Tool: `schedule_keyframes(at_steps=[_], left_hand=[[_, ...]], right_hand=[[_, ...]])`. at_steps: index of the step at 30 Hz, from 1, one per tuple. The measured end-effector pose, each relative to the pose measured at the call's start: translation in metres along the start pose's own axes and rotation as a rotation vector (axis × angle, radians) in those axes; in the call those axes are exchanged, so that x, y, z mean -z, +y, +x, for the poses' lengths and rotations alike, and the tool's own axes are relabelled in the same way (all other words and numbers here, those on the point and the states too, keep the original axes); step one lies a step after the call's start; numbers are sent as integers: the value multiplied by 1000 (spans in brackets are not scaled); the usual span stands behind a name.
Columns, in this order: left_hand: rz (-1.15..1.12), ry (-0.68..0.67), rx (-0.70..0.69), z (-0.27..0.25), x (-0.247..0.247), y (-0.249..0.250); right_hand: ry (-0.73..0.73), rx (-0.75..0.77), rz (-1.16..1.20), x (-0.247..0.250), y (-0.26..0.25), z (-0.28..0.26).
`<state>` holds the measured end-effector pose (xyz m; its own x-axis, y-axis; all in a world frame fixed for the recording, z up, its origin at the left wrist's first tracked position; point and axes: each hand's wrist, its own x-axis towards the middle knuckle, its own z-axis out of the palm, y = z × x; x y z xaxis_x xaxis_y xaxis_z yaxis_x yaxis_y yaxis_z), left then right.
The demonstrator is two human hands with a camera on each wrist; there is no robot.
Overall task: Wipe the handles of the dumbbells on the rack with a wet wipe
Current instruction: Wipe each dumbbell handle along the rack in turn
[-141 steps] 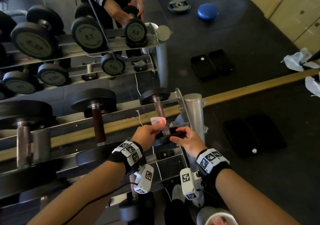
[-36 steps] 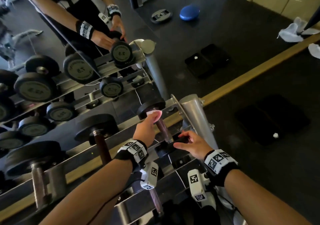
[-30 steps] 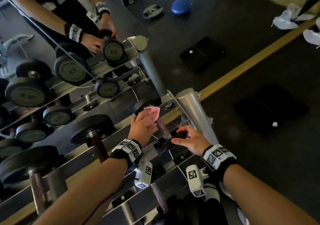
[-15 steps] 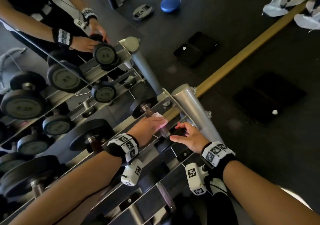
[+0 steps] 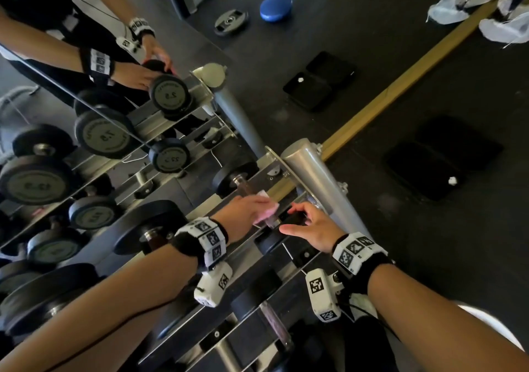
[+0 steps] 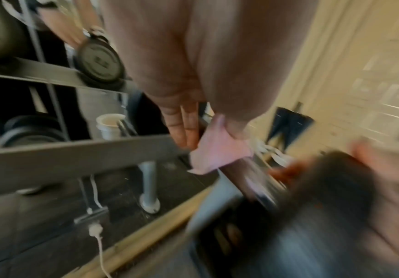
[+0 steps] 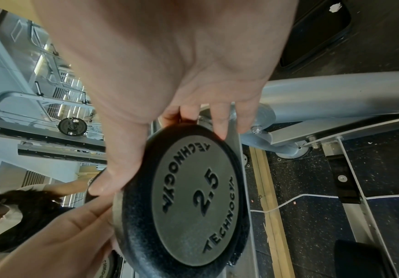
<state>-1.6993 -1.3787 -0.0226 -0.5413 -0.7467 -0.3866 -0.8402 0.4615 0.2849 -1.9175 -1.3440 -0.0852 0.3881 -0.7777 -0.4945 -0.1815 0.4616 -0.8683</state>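
From the head camera, the left hand point(image 5: 243, 208) wraps a pink wet wipe point(image 5: 267, 208) around the handle point(image 5: 246, 188) of a small dumbbell lying on the top tier of the rack point(image 5: 312, 171), at its right end beside the round grey post. The far head point(image 5: 234, 175) of that dumbbell sits toward the mirror; the near head point(image 5: 289, 220) is under the right hand point(image 5: 312, 228), whose fingers curl over its black rim. A larger dumbbell point(image 5: 148, 225) rests to the left on the same tier, and heavier ones lie further left. The mirror point(image 5: 114, 85) behind the rack repeats the weights and both arms. On the floor lie a blue disc point(image 5: 276, 7), a weight plate point(image 5: 230, 22) and flat black cases point(image 5: 440, 165)

From the left wrist camera, much of it blurred, the left hand point(image 6: 189, 94) pinches the wet wipe point(image 6: 217, 152) between thumb and fingers against the handle point(image 6: 241, 175), with the fingers lying fairly straight along it. The near head shows only as a dark smear at lower right

From the right wrist camera, the right hand point(image 7: 182, 79) grips the near head point(image 7: 189, 197), thumb on one side of the rim and fingertips point(image 7: 220, 127) on the other. The face of the head reads 2.5. The rack's rail point(image 7: 239, 169) runs just behind it, and the left hand point(image 7: 58, 235) is at lower left
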Motion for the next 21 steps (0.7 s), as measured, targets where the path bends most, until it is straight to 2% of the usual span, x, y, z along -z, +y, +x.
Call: schedule_keyframes(at_steps=[2,4,7,9,10,16,18,20,21], left_hand=[[56,65,53,4,13,-13],[103,47,125,6,20,-22],[-153,87,213,4,14,-12],[-401,102,226,-2,3,-1],[-445,96,220,-5,-3,4],[-388,-73,129,-13,-9,16],[-418,-122,147,-14,-4,14],[-481,-71,210,-16,6,13],[-521,11,246,-15,11,12]], right_hand=[[-7,0,11,0,-2,-2],[-5,-2,12,1,-3,-2],[9,-4,-8,1,-2,-2],[12,-8,-4,0,-2,-2],[14,-10,-4,-1,-2,-2],[140,-31,67,-9,0,-8],[157,-50,110,-12,0,-10],[150,-70,124,-13,-2,-12],[144,-72,128,-12,-3,-12]])
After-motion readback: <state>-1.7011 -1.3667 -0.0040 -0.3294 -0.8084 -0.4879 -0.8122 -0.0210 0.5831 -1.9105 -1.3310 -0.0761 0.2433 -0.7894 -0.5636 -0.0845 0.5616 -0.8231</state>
